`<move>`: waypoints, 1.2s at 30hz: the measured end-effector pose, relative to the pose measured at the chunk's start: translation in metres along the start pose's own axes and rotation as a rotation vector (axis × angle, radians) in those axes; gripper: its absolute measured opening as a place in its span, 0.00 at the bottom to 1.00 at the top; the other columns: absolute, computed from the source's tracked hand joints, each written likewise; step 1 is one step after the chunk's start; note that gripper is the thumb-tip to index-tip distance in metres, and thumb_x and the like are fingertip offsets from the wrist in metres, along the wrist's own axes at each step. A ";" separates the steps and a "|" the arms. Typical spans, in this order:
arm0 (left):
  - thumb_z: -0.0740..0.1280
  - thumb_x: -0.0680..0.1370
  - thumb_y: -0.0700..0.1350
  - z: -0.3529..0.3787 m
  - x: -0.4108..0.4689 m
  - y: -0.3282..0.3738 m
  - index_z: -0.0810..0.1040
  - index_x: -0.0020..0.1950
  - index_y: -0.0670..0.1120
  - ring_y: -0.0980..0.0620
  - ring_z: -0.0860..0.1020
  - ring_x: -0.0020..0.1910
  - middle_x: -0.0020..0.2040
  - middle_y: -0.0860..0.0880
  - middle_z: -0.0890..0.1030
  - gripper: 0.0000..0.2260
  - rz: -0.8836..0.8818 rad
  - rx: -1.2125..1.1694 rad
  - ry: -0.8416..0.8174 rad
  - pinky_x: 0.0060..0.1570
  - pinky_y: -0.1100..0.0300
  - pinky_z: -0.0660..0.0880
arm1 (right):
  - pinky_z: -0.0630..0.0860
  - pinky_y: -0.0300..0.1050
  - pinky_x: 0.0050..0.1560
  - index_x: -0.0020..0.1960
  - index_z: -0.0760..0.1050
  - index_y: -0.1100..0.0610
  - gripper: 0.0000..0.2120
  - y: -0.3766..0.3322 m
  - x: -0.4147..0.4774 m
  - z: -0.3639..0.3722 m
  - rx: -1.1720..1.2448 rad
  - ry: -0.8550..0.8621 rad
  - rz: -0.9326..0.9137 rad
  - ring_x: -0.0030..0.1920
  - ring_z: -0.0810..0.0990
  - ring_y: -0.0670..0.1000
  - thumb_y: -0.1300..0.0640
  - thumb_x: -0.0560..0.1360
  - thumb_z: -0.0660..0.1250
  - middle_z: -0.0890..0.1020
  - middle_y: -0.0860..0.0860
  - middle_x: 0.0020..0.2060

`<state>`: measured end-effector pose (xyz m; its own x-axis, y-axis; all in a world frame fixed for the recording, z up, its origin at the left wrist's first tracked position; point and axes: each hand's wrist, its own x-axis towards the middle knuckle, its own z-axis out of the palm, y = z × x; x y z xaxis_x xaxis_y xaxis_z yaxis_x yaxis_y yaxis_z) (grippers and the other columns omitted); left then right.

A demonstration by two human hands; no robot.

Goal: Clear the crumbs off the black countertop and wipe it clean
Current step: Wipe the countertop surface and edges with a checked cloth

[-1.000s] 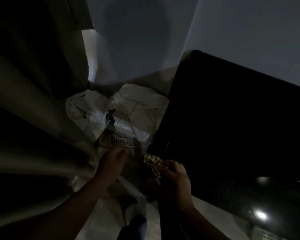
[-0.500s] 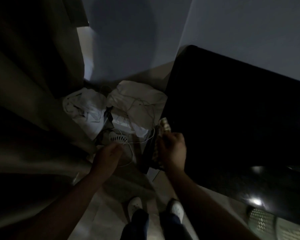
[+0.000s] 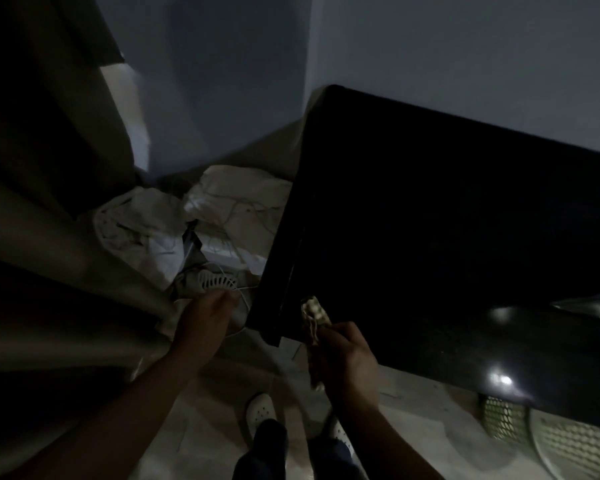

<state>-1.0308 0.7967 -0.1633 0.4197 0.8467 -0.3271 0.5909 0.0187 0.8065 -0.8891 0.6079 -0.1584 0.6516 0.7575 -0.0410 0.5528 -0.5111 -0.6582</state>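
Observation:
The black countertop (image 3: 447, 220) fills the right half of the dim head view, its near left corner just beyond my hands. My right hand (image 3: 343, 362) grips a checked cloth (image 3: 314, 313) whose free end lies on the counter's near left edge. My left hand (image 3: 201, 317) hovers left of that corner, over the floor, fingers cupped together; I cannot tell whether it holds anything. No crumbs can be made out on the dark surface.
White crumpled bags (image 3: 160, 223) and loose cords lie on the floor in the corner, with a small white vented object (image 3: 217, 280). A curtain (image 3: 42, 237) hangs at left. A mesh basket (image 3: 548, 434) stands under the counter at lower right. My shoes (image 3: 260, 410) are below.
My right hand with the cloth went from off the corner up along the counter's left edge, then back to the near left corner. The left hand stayed beside the corner.

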 end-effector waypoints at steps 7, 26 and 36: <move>0.66 0.78 0.46 0.030 -0.033 0.060 0.79 0.41 0.54 0.60 0.77 0.36 0.36 0.50 0.80 0.06 0.155 0.003 -0.079 0.36 0.67 0.73 | 0.74 0.41 0.33 0.51 0.82 0.58 0.08 0.020 0.012 -0.091 0.046 0.210 0.158 0.36 0.74 0.44 0.57 0.73 0.72 0.75 0.48 0.42; 0.69 0.75 0.44 0.046 -0.098 0.229 0.80 0.53 0.47 0.54 0.78 0.49 0.48 0.52 0.81 0.07 0.538 0.153 -0.374 0.51 0.56 0.76 | 0.66 0.34 0.33 0.44 0.81 0.53 0.02 0.007 -0.053 -0.250 0.097 0.647 0.358 0.37 0.75 0.42 0.55 0.72 0.71 0.77 0.48 0.40; 0.68 0.76 0.50 0.061 -0.144 0.244 0.78 0.53 0.55 0.62 0.77 0.48 0.48 0.59 0.78 0.07 0.714 0.251 -0.603 0.46 0.65 0.75 | 0.76 0.48 0.37 0.45 0.82 0.49 0.04 -0.013 -0.174 -0.268 0.129 1.031 0.586 0.39 0.79 0.49 0.54 0.70 0.72 0.81 0.49 0.39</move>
<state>-0.9047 0.6470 0.0503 0.9787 0.1979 -0.0553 0.1604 -0.5676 0.8075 -0.8702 0.3736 0.0586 0.9302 -0.2908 0.2241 0.0142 -0.5815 -0.8135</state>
